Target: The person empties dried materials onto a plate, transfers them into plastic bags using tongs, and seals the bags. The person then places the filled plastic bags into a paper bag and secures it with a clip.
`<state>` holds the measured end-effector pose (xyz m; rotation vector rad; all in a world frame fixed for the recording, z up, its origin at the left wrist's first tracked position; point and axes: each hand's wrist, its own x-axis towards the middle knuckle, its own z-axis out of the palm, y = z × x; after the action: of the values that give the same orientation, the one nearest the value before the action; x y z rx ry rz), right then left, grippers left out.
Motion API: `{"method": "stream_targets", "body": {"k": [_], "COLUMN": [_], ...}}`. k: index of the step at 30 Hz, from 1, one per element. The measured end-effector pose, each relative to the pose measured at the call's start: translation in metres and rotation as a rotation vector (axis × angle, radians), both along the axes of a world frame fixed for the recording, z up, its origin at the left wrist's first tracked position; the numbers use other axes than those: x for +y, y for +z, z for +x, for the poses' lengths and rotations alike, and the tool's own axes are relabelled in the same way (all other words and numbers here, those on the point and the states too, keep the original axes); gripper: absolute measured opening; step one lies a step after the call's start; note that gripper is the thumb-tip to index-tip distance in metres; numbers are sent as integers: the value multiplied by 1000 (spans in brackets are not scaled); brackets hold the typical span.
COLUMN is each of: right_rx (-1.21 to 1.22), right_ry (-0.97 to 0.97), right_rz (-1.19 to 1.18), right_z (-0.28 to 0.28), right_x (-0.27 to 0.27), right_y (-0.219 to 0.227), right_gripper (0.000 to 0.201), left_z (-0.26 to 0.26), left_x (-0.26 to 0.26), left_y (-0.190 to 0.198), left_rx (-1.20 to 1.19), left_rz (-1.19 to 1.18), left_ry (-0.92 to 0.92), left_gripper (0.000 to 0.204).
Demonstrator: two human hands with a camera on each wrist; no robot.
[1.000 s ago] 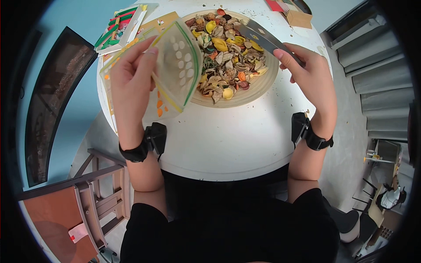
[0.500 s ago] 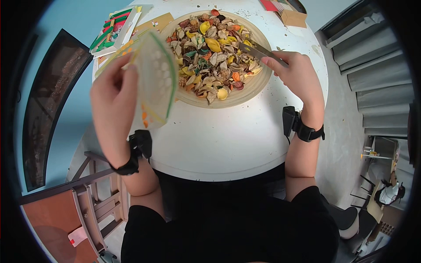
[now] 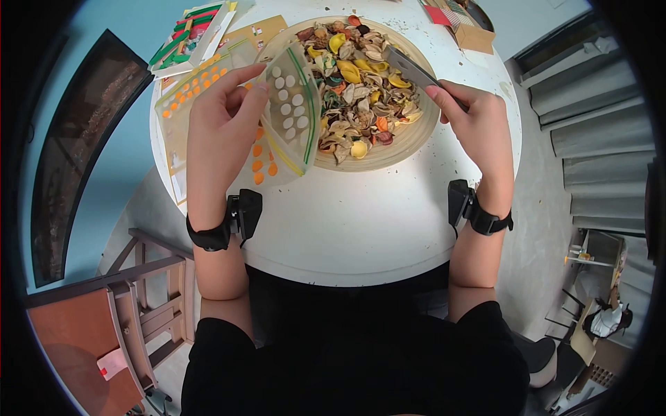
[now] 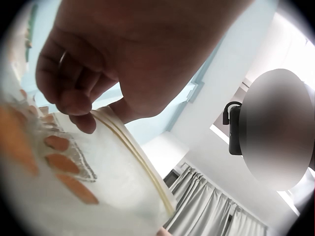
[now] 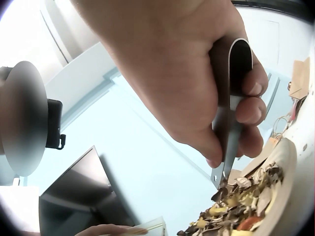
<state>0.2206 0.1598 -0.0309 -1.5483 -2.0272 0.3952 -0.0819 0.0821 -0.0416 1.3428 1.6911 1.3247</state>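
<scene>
My left hand (image 3: 225,132) pinches the edge of a clear zip bag (image 3: 290,114) between thumb and fingers. The bag has white and orange dots and a green-yellow seal; its mouth gapes toward the plate. In the left wrist view the bag (image 4: 128,167) hangs below the fingertips. My right hand (image 3: 475,132) grips metal tongs (image 3: 415,69), whose bent end shows in the right wrist view. Their tips are down at dried petals and potpourri (image 3: 357,90), heaped on a round wooden plate (image 3: 409,149). A dark petal (image 5: 219,192) is right at the tips.
Behind my left hand lie another orange-dotted bag (image 3: 182,97) and brown card (image 3: 267,29). A white box (image 3: 215,35) with green and red items stands back left. A brown paper bag (image 3: 474,35) stands back right. Crumbs dot the white table (image 3: 347,229).
My left hand drew the bag left, then brought it back beside the plate, mouth turned to the petals. The tongs dipped into the heap and now sit at its upper right side.
</scene>
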Motion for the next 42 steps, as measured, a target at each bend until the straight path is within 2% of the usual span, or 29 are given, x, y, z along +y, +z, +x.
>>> {"method": "stream_targets", "body": {"k": [6, 9, 10, 13, 20, 23, 26, 35, 42], "right_rx": [245, 270, 318, 362, -1, -33, -114, -214, -204], "right_ry": [192, 220, 222, 64, -176, -131, 18, 64, 68], "right_rz": [30, -105, -122, -135, -242, -325, -179, -21, -24], "right_z": [-26, -41, -37, -21, 21, 26, 28, 13, 12], "right_x": [-29, -43, -39, -25, 1, 3, 0, -4, -1], "right_y": [6, 17, 15, 18, 12, 11, -3, -7, -10], "right_gripper": [28, 32, 38, 39, 50, 50, 50, 42, 33], "left_z": [0, -4, -5, -5, -3, -2, -1, -1, -1], "left_x": [-1, 0, -1, 0, 1, 2, 2, 4, 5], "left_y": [1, -1, -2, -1, 1, 1, 1, -2, -8], "left_rx": [-67, -92, -86, -96, -124, -108, -102, -100, -108], "left_rz": [28, 54, 63, 84, 55, 48, 39, 23, 25], "left_ry": [-5, -8, 6, 24, 8, 11, 6, -13, -17], "left_gripper": [33, 33, 33, 33, 32, 32, 32, 32, 32]}}
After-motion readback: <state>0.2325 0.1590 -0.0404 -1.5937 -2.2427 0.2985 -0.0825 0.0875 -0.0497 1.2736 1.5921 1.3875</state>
